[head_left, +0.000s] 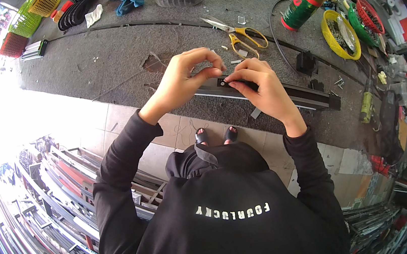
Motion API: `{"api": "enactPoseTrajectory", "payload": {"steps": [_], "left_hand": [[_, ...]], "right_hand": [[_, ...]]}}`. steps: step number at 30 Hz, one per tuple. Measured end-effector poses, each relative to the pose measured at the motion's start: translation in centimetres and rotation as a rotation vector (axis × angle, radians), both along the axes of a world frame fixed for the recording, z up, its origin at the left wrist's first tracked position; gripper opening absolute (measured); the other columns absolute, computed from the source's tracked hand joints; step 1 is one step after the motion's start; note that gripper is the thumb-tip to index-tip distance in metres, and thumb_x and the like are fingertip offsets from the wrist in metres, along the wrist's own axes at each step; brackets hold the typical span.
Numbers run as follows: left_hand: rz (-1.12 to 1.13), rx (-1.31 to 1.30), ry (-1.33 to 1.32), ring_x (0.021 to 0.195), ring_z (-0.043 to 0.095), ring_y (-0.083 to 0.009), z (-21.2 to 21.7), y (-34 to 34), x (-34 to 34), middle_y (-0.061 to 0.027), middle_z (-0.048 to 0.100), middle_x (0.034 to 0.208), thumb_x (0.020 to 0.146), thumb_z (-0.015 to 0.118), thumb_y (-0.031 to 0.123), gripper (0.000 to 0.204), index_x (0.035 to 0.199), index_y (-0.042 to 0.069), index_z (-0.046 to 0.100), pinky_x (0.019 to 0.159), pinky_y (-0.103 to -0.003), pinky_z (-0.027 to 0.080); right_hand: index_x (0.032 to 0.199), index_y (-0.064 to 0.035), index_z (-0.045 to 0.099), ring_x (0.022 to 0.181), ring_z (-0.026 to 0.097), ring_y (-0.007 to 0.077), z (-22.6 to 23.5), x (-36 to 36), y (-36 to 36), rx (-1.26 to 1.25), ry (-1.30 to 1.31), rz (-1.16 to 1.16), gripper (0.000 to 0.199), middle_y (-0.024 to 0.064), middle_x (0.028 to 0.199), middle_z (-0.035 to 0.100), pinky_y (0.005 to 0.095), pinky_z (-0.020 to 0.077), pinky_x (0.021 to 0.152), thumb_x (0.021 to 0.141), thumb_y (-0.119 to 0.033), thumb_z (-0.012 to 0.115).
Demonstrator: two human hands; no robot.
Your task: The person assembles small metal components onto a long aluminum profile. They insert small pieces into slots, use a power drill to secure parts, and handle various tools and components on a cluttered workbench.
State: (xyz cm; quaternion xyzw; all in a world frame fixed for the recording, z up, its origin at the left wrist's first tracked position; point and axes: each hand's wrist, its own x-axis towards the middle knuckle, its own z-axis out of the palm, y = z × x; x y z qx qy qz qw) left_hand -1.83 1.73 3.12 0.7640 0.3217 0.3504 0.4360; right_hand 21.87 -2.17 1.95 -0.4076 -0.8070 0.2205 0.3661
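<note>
Rail (306, 95) it is, dark and long, lying on the bench (104, 63) right in front of me, close to the near edge. Its long axis runs left to right, roughly along that edge, the right end swinging a little closer to me; the left end sits around my fingers, partly covered. Small black fitting (222, 82) up there now, a shiny screw head showing in it, just over the rail.

My right hand (262, 87) is narrow, thumb and fingertips bunched on that fitting; I cannot tell whether they pinch it or just press. My left hand (184, 76) hangs beside it, thumb and index nearly meeting, and I cannot tell if anything is between them.

Room to move? Mostly leftward, where the grey bench cover stretches beyond my wrist toward the baskets. Beyond my hands lie scissors (237, 36), blades to the upper left, yellow loops to the right. Near the rail's right end, tighter: a black block (306, 63) and scattered screws (338, 81).

Textures now: coarse, fuzzy fabric on the bench, smooth metal along the rail with a pale lengthwise edge, a glossy green-and-red can (305, 4), and a yellow lattice basket (340, 35) of small parts.
</note>
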Motion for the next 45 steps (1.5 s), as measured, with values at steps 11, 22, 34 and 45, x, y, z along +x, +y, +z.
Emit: {"api": "enactPoseTrajectory", "payload": {"steps": [11,22,34,45], "left_hand": [[0.102,-0.035,-0.114,0.108,0.066,-0.02,-1.9,0.3,1.6,-0.0036,0.067,0.104,0.093,0.068,0.005,0.008,0.099,0.007,0.064,0.093,-0.037,0.051],[0.039,1.301,0.585,0.111,0.063,-0.0188,-0.9,-0.2,1.9,0.0031,0.066,0.12,0.077,0.074,0.022,0.022,0.099,0.019,0.073,0.094,-0.034,0.049],[-0.008,0.463,0.543,0.13,0.046,-0.028,-0.4,-1.0,2.1,-0.007,0.053,0.129,0.092,0.067,0.018,0.009,0.095,0.011,0.072,0.112,-0.046,0.03],[0.16,-0.292,0.424,0.134,0.039,-0.0295,-1.2,-1.3,2.2,-0.0063,0.055,0.142,0.095,0.068,0.042,0.026,0.107,0.026,0.084,0.114,-0.048,0.021]], "right_hand": [[0.087,-0.0043,0.074,0.091,0.066,0.0195,-0.3,0.0,0.3,-0.144,0.24,-0.055,0.003,0.0041,0.089,0.071,0.0323,0.0423,0.091,0.085,-0.006,0.076],[0.095,-0.0009,0.074,0.087,0.06,0.0092,-1.1,-0.1,1.4,-0.26,0.513,-0.127,0.011,0.002,0.093,0.071,0.0268,0.0437,0.083,0.093,-0.011,0.075],[0.089,-0.0104,0.074,0.098,0.062,0.0204,-0.9,1.0,0.3,0.389,-0.192,-0.073,0.012,-0.0002,0.097,0.067,0.0376,0.0418,0.092,0.078,-0.009,0.079],[0.084,-0.0108,0.075,0.096,0.061,0.0202,-0.4,1.6,0.4,0.174,-0.08,0.075,0.008,-0.0007,0.092,0.065,0.0362,0.0405,0.093,0.078,-0.009,0.079]]}}
